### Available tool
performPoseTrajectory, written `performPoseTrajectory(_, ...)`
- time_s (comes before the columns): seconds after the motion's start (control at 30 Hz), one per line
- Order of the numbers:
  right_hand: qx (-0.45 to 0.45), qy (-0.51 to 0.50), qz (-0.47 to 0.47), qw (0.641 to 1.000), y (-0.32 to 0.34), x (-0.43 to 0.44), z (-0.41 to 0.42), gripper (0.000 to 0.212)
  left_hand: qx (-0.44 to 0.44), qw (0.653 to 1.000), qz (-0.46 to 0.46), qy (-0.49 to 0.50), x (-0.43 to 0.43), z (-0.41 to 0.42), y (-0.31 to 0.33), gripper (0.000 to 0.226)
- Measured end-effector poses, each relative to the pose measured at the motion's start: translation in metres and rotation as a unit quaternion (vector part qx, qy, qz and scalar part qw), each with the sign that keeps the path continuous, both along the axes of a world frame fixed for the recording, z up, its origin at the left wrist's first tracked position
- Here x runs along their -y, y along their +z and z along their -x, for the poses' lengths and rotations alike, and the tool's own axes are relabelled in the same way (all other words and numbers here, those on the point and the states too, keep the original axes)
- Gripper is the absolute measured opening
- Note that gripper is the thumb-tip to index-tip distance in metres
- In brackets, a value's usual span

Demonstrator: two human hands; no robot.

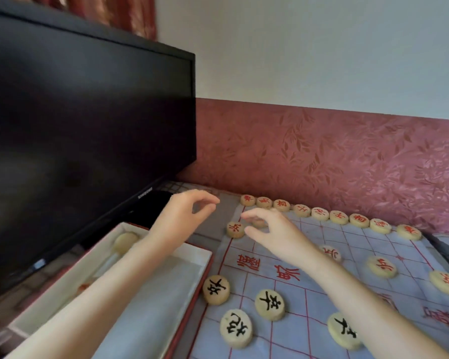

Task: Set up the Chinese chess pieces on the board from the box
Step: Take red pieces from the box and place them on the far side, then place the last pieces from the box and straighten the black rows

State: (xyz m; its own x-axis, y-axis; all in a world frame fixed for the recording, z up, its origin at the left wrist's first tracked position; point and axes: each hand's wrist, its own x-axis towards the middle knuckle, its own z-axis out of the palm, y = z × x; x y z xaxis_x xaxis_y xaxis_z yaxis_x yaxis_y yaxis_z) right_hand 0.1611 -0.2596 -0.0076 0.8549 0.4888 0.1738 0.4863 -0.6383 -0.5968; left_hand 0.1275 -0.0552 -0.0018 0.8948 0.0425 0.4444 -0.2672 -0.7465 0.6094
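Evidently the pieces [270, 304] are judged light, stiff, smooth, best pinched across the rim. Most are laid on the board [322, 294], one in the box [166, 244]. The left hand [184, 213] is held loosely curled, empty; the right hand [275, 231] is spread over a disc [259, 223].

A pale blue board [353, 237] with red lines and red words is spread out flat. Nine round tan red pieces [320, 213] are lined up side by side along its far edge, face up. A lone red piece [235, 229] is set near the far left corner. Just beside it, a half-hidden piece [258, 223] is seen, and its sign cannot be read. Two more, a right red piece [381, 266] and an edge red piece [446, 282], are laid farther right. Four black pieces [270, 304] are laid flat on the near side, a little apart. An open box [197, 255], white inside with a red rim, is set just left of the board. One pale piece [125, 242] is seen in it, maybe face down.
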Motion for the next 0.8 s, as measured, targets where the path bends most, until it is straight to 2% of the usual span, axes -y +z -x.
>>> performPoseTrajectory(0.1, -0.016, 0.051, -0.004, 0.999, -0.004, -0.041, 0.022, 0.037, -0.016, 0.999, -0.009, 0.041, -0.038, 0.051, -0.014, 0.019)
performPoseTrajectory(0.2, -0.02, 0.111, 0.005, 0.994, -0.018, -0.085, 0.038, 0.045, -0.012, 0.994, -0.076, 0.081, -0.075, 0.095, -0.035, 0.021)
performPoseTrajectory(0.27, -0.014, 0.14, 0.034, 0.989, -0.029, -0.115, 0.044, 0.049, -0.045, 0.986, -0.106, 0.12, -0.095, 0.119, -0.048, 0.026)
performPoseTrajectory(0.37, -0.004, 0.191, 0.058, 0.98, -0.04, -0.155, 0.05, 0.052, -0.083, 0.98, -0.1, 0.153, -0.117, 0.145, -0.065, 0.029)
performPoseTrajectory(0.53, 0.012, 0.177, 0.094, 0.98, -0.056, -0.199, 0.05, 0.061, -0.087, 0.979, -0.076, 0.169, -0.123, 0.159, -0.073, 0.035)
performPoseTrajectory(0.63, 0.066, 0.176, 0.163, 0.969, -0.06, -0.211, 0.049, 0.058, -0.125, 0.97, -0.1, 0.184, -0.123, 0.156, -0.072, 0.048)
performPoseTrajectory(0.8, 0.153, 0.161, 0.159, 0.962, -0.055, -0.203, 0.055, 0.041, -0.151, 0.968, -0.079, 0.186, -0.126, 0.15, -0.071, 0.055)
